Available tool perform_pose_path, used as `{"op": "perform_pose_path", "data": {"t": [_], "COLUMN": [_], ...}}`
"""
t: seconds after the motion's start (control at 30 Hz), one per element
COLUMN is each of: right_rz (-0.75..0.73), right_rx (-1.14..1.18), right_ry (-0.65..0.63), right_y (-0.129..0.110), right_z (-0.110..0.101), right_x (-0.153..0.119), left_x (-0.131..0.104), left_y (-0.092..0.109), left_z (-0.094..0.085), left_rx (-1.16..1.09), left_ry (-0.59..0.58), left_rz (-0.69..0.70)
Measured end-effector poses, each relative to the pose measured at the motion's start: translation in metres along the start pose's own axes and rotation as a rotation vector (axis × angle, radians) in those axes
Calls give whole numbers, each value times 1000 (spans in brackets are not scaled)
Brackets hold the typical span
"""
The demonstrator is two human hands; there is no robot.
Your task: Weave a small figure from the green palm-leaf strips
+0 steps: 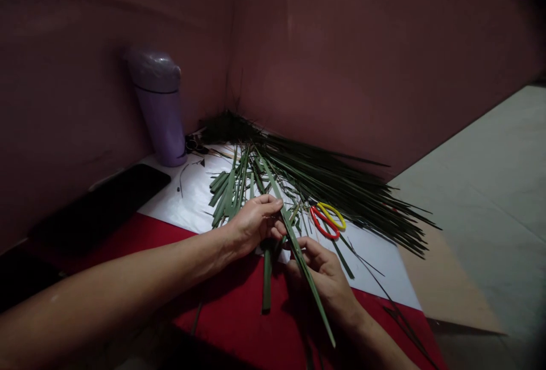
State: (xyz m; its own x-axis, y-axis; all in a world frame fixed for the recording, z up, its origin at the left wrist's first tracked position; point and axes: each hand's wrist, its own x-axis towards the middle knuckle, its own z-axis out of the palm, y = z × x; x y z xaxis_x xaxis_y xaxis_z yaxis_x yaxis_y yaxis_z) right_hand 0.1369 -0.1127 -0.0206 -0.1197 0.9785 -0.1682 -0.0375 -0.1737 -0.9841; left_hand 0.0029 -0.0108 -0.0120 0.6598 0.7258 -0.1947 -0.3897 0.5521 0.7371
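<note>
- Pinching the long leaf strip (313, 287) between thumb and fingers, my left hand (251, 225) holds it aslant, probably to steady it along its length.
- My right hand (328, 279) has its fingers curled beside and under that strip, perhaps to support it; the tips are partly hidden, so I cannot tell whether they grip.
- The strip is above the near edge of the white sheet (170, 205), its pointed lower end over the red tabletop (239, 301). It looks narrow, flat and green, with a paler edge catching the light.
- A wider leaf piece (267, 284) extends below my left hand, blunt-ended.
- Scissors (318, 208) with red and yellow handles lie beyond my right hand, loops towards me, which should make them easy to reach.
- Long dark leaves (358, 193) lie roughly parallel near the wall (362, 62), likely keeping them out of the way; shorter pieces (218, 193) fan out beyond my left hand.
- A purple tumbler (164, 122) stands at the back left.
</note>
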Motion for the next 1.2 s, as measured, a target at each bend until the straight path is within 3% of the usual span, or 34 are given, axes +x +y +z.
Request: {"op": "perform_pose_path", "data": {"t": [0.33,0.73,1.2], "right_rz": [4,0,-21], "right_rx": [27,82,91], "right_ry": [9,28,21], "right_y": [2,7,3], "right_z": [-1,3,3], "right_x": [4,5,3], "left_x": [2,-2,-1], "left_y": [2,-1,2], "left_z": [-1,2,3], "left_rx": [34,70,66], "left_ry": [77,13,80], "left_rz": [40,75,67]}}
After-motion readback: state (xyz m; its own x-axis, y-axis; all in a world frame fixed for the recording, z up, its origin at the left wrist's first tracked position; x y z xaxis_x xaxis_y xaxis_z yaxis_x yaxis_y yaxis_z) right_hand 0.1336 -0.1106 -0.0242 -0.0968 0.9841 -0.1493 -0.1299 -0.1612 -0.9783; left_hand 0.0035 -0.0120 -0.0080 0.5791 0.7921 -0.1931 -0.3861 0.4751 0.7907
